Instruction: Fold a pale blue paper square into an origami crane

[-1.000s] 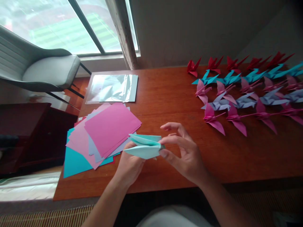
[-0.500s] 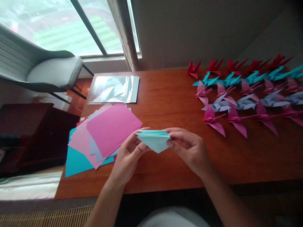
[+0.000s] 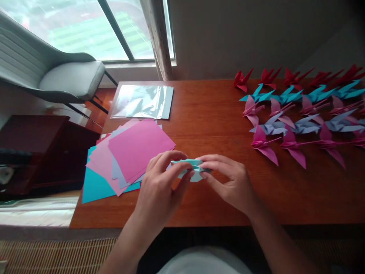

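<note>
Head | left hand (image 3: 163, 186) partly hides mint paper (image 3: 196, 177), shape unclear | sheets (image 3: 141, 148) nearby

No readable text or numbers anywhere.

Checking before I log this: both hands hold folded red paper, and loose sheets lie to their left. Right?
Not red: the head view shows the left hand and right hand holding folded pale turquoise paper. Loose sheets do lie to their left.

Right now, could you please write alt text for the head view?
A person's left hand and right hand pinch a folded pale turquoise paper above a wooden table. Colored sheets lie at left, rows of paper birds at right.
</note>
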### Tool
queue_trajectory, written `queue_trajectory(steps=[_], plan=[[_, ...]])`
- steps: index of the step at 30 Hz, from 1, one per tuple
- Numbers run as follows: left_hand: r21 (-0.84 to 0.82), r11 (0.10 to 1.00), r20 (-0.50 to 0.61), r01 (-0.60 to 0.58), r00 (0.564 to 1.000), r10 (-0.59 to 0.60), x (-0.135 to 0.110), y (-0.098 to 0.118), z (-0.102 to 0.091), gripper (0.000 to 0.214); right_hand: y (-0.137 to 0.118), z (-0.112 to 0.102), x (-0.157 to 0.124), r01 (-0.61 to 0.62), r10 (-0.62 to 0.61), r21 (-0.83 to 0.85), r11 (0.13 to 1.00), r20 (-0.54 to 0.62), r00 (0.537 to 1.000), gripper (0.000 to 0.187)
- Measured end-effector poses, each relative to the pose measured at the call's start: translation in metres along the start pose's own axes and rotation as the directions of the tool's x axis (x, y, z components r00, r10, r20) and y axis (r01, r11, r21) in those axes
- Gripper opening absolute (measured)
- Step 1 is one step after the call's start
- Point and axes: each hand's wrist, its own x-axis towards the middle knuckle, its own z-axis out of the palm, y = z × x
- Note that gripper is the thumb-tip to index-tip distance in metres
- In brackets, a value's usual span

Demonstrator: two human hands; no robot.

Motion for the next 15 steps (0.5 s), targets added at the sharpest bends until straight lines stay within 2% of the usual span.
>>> queue_trajectory(steps=[7,15], plan=[[-0.291,0.951,0.122,0.109,0.99,-0.076,0.0029,-0.008,-0.0031,0.008,-0.0021,-0.0025,0.001,0.006,-0.007,0.042,0.999,0.026,1.0,0.014],[-0.399,0.902,0.167,0.164,0.98,-0.104,0.005,-0.0078,-0.0024,0.005,-0.0034,-0.0057,0.0016,-0.037,0.036,0.056,0.998,0.031,0.999,0.008]])
